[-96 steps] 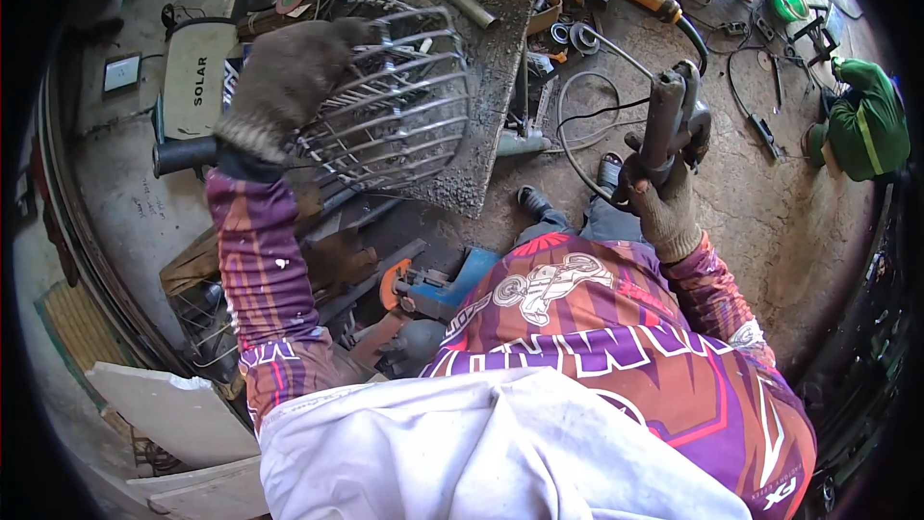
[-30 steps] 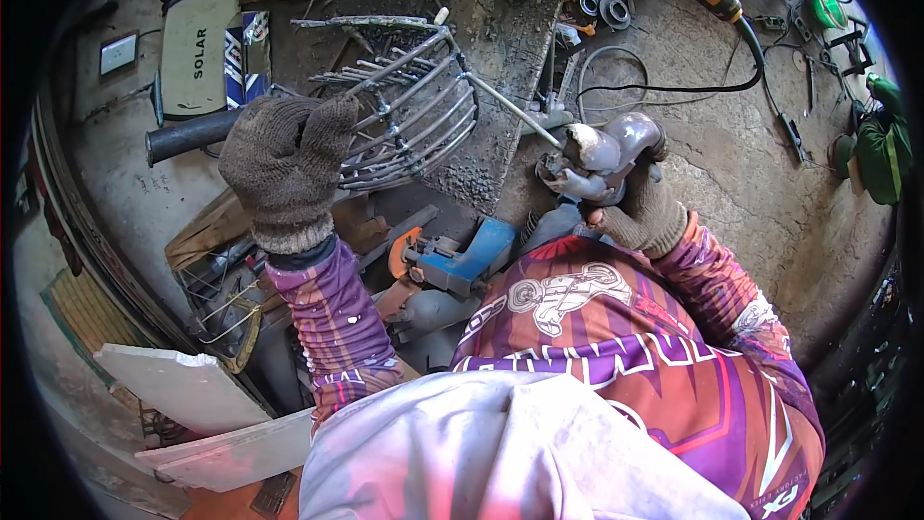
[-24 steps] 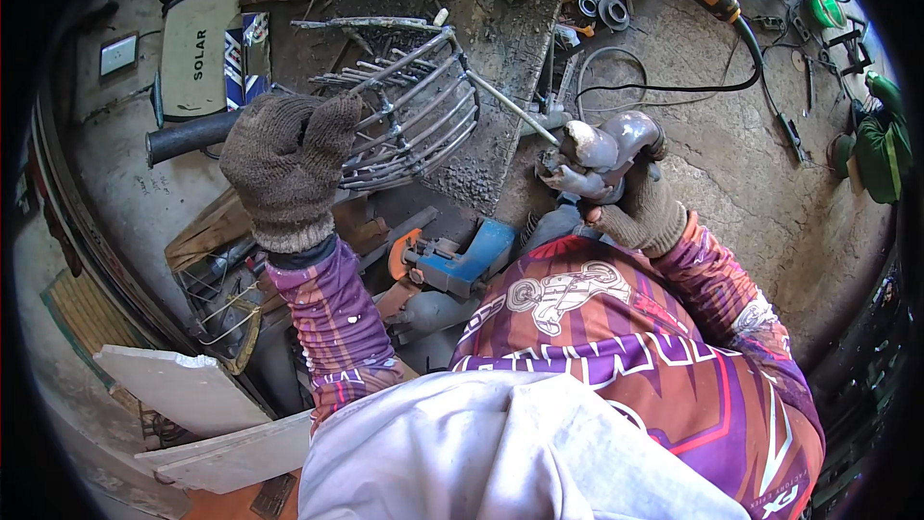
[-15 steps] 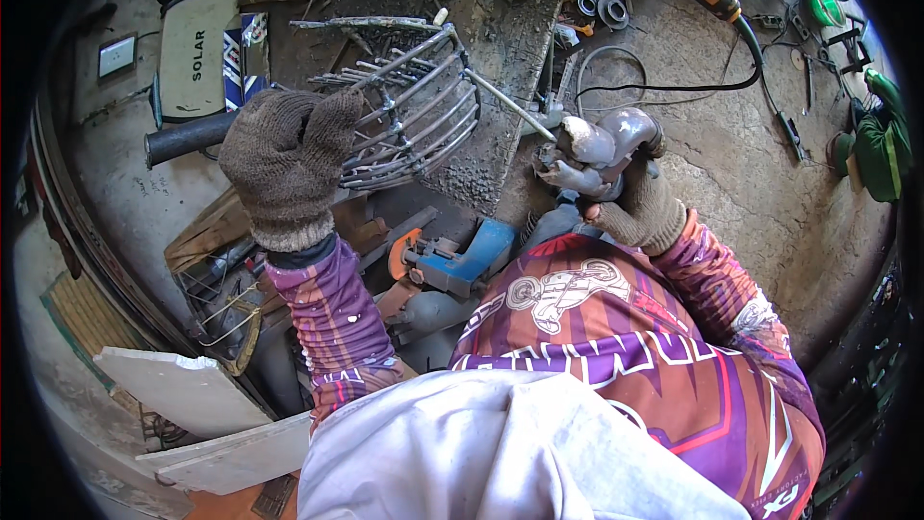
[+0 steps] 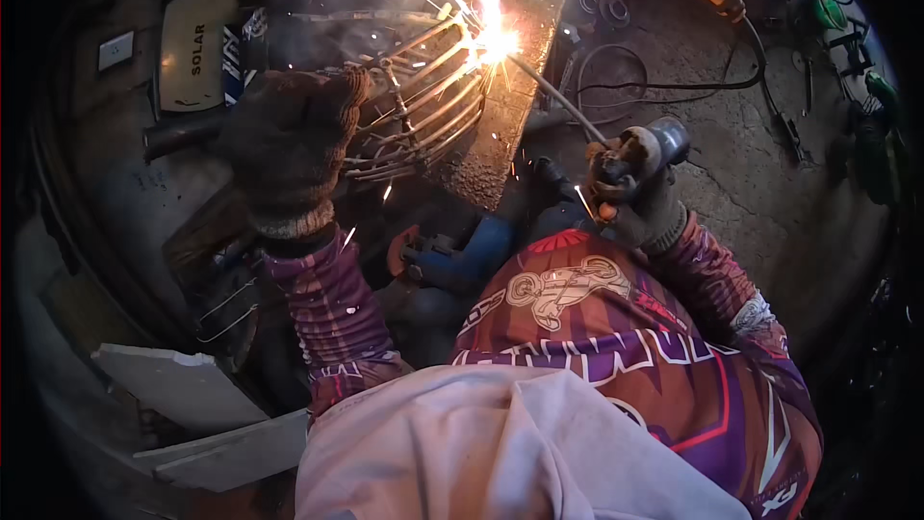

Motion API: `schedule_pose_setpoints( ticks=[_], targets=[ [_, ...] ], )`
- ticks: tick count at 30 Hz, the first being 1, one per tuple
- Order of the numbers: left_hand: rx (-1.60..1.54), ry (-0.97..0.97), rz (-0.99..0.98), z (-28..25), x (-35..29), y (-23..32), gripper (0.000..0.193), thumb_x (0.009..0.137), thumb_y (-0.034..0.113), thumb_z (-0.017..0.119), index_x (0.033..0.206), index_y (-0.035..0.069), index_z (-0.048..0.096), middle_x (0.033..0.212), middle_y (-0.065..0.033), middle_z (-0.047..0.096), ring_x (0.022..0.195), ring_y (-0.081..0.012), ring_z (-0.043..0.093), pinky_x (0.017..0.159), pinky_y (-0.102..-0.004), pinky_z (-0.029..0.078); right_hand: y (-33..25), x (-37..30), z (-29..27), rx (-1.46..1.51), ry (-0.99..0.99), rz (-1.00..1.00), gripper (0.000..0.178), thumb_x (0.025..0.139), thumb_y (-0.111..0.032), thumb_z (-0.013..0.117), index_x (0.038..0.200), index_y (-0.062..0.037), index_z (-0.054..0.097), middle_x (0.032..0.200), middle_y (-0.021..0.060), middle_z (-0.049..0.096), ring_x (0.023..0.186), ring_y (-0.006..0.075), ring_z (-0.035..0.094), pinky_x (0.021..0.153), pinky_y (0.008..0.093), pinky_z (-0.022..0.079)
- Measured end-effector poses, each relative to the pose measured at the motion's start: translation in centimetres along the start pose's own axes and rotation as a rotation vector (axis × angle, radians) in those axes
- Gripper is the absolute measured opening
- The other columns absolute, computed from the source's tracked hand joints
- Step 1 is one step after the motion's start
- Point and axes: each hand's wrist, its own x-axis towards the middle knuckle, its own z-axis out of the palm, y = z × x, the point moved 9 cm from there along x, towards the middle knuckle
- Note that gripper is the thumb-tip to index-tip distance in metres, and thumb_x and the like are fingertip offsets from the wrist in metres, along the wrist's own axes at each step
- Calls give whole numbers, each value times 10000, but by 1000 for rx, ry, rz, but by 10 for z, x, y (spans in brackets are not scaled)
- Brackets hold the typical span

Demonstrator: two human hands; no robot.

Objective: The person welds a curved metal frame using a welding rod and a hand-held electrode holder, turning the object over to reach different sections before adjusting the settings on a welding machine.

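Since the earlier frame, an arc [image 5: 496, 43] had flared at the tip of the rod [image 5: 563, 103], at the right end of the cage [image 5: 400, 116]; sparks flew and the surroundings had darkened; the cage, basket-shaped, overlapped the plate [image 5: 474, 173]; the left hand [image 5: 289, 149] was clamped on its left end; the right hand [image 5: 640, 197] gripped the holder [image 5: 668, 141], fingers closed.

The tabletop [image 5: 515, 111] is a dark metal plate, its near corner crusted with lumpy grit [image 5: 472, 180], its right edge lit orange. A barred metal frame [image 5: 399, 102] appears over it, perhaps resting there, though glare and smoke make that hard to tell. To the right, the cracked floor [image 5: 746, 173] carries a black cable [image 5: 712, 88] and round metal rings [image 5: 614, 12].
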Motion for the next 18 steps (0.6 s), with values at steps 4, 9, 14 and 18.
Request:
schedule_pose_setpoints(
  ticks=[4,9,14,18],
  targets=[
    [10,11,-44,-2,8,17,211,834,220,793,762,39,713,651,-55,648,585,-192,625,547,-321,468,-11,-1,-5,-164,65,-218,607,878,-362,663,1395,-84,508,1345,122,546,1236,266,535,1052,407,399],
    [-150,-44,-143,-1,9,12,184,860,179,771,796,17,712,684,-45,608,641,-154,577,597,-322,443,18,-4,-2,76,55,41,757,811,-418,759,1401,-44,469,1361,174,530,1250,322,532,1076,431,405],
    [60,5,-5,-4,9,23,197,842,190,788,797,11,719,690,-55,625,634,-162,581,594,-325,446,16,-1,-2,54,96,30,835,766,-404,816,1372,19,428,1302,192,535,1223,322,541,1050,413,423],
    [74,8,1,-4,10,27,223,835,219,797,773,19,719,661,-50,616,616,-170,574,590,-328,445,12,-2,-8,3,135,18,832,759,-404,818,1361,28,440,1303,201,525,1231,334,526,1062,416,405]
  ],
)
